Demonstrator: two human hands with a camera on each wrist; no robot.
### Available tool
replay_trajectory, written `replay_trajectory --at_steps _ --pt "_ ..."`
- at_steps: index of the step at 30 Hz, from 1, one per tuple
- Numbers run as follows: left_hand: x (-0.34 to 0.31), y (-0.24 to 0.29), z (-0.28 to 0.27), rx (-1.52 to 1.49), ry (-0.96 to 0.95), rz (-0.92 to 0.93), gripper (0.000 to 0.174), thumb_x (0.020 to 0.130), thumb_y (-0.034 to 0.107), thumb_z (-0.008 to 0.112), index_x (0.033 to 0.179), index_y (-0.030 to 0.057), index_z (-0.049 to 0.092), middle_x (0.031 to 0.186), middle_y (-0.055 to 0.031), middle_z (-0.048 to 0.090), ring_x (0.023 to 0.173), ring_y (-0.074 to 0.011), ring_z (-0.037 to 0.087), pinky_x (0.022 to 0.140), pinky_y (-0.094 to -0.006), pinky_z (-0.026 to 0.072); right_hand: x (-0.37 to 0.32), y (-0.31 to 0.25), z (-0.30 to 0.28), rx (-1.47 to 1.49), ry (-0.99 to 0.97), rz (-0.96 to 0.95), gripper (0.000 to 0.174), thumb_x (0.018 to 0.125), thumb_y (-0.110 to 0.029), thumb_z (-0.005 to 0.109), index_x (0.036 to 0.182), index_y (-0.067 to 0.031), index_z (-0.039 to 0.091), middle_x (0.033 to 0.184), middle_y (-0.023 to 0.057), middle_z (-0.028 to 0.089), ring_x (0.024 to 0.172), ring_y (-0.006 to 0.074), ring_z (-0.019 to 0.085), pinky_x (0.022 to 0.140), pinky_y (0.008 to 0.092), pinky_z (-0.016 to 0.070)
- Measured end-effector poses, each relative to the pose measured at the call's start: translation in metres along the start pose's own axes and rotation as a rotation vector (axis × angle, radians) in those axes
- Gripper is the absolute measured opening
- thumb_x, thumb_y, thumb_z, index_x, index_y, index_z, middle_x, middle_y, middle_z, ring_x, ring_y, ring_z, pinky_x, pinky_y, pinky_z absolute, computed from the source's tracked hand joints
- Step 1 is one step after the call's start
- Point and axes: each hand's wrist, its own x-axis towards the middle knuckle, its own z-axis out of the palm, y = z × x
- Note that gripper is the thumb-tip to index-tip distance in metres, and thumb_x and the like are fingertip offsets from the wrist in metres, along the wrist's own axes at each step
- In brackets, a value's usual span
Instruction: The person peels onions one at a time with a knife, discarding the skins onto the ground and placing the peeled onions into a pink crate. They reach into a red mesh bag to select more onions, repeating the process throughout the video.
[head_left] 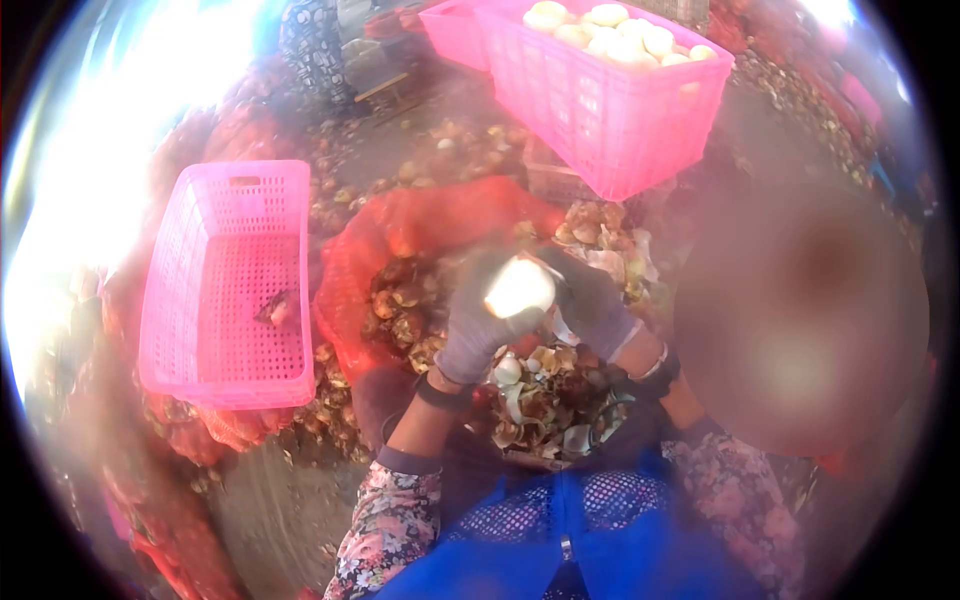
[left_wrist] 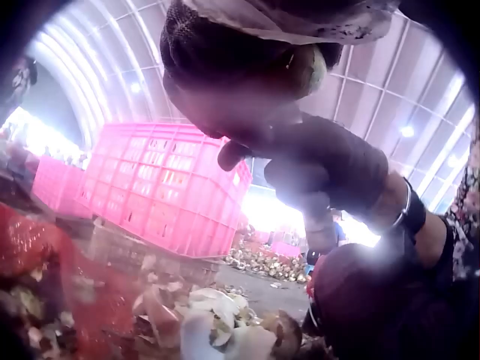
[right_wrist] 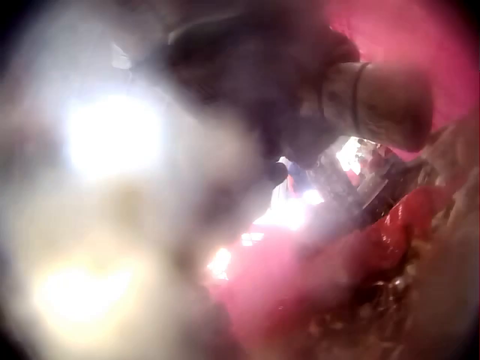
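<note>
A pale peeled onion [head_left: 520,288] sits in front of me, glaring bright in the head view. My gloved left hand [head_left: 474,325] grips it from the left. Against its right side is my gloved right hand [head_left: 592,303], fingers curled; I cannot tell what they hold. In the left wrist view, a pale green-white side of the onion [left_wrist: 309,71] shows beyond the left hand [left_wrist: 232,79], with the right hand [left_wrist: 334,169] just below. Under both hands lies a heap of onion skins [head_left: 555,405] with a small white onion [head_left: 507,370] on it. Glare blurs the right wrist view.
At my left stands a pink crate [head_left: 225,390] with a dark scrap inside. A taller pink crate [head_left: 620,130] full of peeled onions is ahead. An open red mesh sack [head_left: 345,275] of unpeeled onions [head_left: 400,310] lies between. Another person's patterned trousers [head_left: 312,50] show at the back.
</note>
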Motion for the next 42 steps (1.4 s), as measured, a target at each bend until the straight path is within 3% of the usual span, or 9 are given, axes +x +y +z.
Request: replay_trajectory --at_steps 4,11,13,22,26,30,34,39,42 --pt "0.002 0.003 0.002 0.037 -0.003 0.007 0.070 0.068 0.017 0.084 0.130 0.0041 0.053 0.125 -0.0085 0.058 0.117 -0.0178 0.054 0.099 -0.0348 0.0471 0.001 0.024 0.006 -0.044 -0.079 0.087 0.033 0.095 -0.013 0.052 0.127 -0.0120 0.058 0.092 0.0132 0.070 0.084 0.0323 0.067 0.073 0.0433 0.0529" --pt "0.004 0.004 -0.003 -0.040 -0.064 0.010 0.079 0.068 0.020 0.085 0.135 0.0046 0.047 0.127 -0.0084 0.056 0.116 -0.0202 0.055 0.099 -0.0357 0.0477 0.013 0.015 -0.008 0.216 -0.032 -0.032 0.054 0.091 -0.012 0.059 0.143 -0.0095 0.047 0.076 0.0056 0.061 0.065 0.0090 0.055 0.062 0.0304 0.0462" --pt "0.005 0.014 0.002 -0.190 0.014 -0.060 0.084 0.067 0.021 0.086 0.138 0.0052 0.043 0.126 -0.0089 0.055 0.115 -0.0207 0.056 0.099 -0.0363 0.0477 0.009 0.006 -0.021 0.382 -0.171 0.230 0.060 0.090 -0.013 0.062 0.147 -0.0099 0.043 0.076 0.0046 0.061 0.067 0.0053 0.052 0.063 0.0264 0.0459" --pt "0.003 -0.015 0.006 -0.020 0.272 -0.040 0.071 0.075 0.011 0.082 0.136 0.0060 0.045 0.119 -0.0070 0.059 0.104 -0.0156 0.059 0.084 -0.0284 0.0531 0.003 -0.004 0.001 0.272 0.108 -0.031 0.037 0.091 -0.019 0.065 0.127 -0.0101 0.065 0.071 0.0054 0.064 0.066 0.0125 0.061 0.062 0.0297 0.0479" --pt "0.002 0.005 0.009 0.015 0.229 -0.031 0.069 0.076 0.022 0.081 0.134 0.0039 0.048 0.119 -0.0089 0.060 0.105 -0.0176 0.060 0.089 -0.0323 0.0525 0.002 -0.002 -0.007 0.057 0.049 0.214 0.026 0.090 -0.018 0.066 0.114 -0.0077 0.068 0.077 0.0060 0.067 0.067 0.0150 0.064 0.059 0.0296 0.0488" --pt "-0.001 0.021 0.012 -0.536 0.119 -0.118 0.061 0.081 0.035 0.072 0.126 -0.0026 0.055 0.116 -0.0105 0.063 0.100 -0.0161 0.063 0.087 -0.0303 0.0529 0.014 0.076 -0.002 0.278 0.094 0.177 0.014 0.087 -0.015 0.065 0.099 -0.0066 0.065 0.076 0.0073 0.065 0.067 0.0174 0.064 0.060 0.0328 0.0513" --pt "0.001 0.012 -0.003 -0.455 0.100 -0.129 0.078 0.075 0.035 0.079 0.137 0.0016 0.045 0.123 -0.0122 0.059 0.110 -0.0230 0.061 0.096 -0.0387 0.0518 0.015 0.060 -0.028 -0.104 0.124 -0.014 0.017 0.088 -0.015 0.061 0.104 -0.0115 0.062 0.083 0.0086 0.068 0.073 0.0273 0.068 0.066 0.0374 0.0546" --pt "0.004 -0.011 -0.004 -0.056 0.219 -0.015 0.084 0.070 0.020 0.086 0.139 0.0029 0.042 0.123 -0.0111 0.059 0.112 -0.0212 0.060 0.097 -0.0364 0.0516 0.001 0.028 -0.008 -0.014 0.019 0.026 0.050 0.091 -0.012 0.056 0.140 -0.0155 0.051 0.088 0.0099 0.067 0.084 0.0168 0.066 0.072 0.0288 0.0518" --pt "0.004 -0.014 -0.004 0.124 0.162 0.111 0.088 0.068 0.018 0.088 0.140 0.0029 0.040 0.123 -0.0107 0.059 0.112 -0.0203 0.060 0.096 -0.0348 0.0514 -0.005 0.008 0.005 -0.046 0.015 -0.073 0.056 0.089 -0.003 0.053 0.144 -0.0165 0.048 0.083 0.0109 0.063 0.072 0.0184 0.060 0.068 0.0310 0.0501"
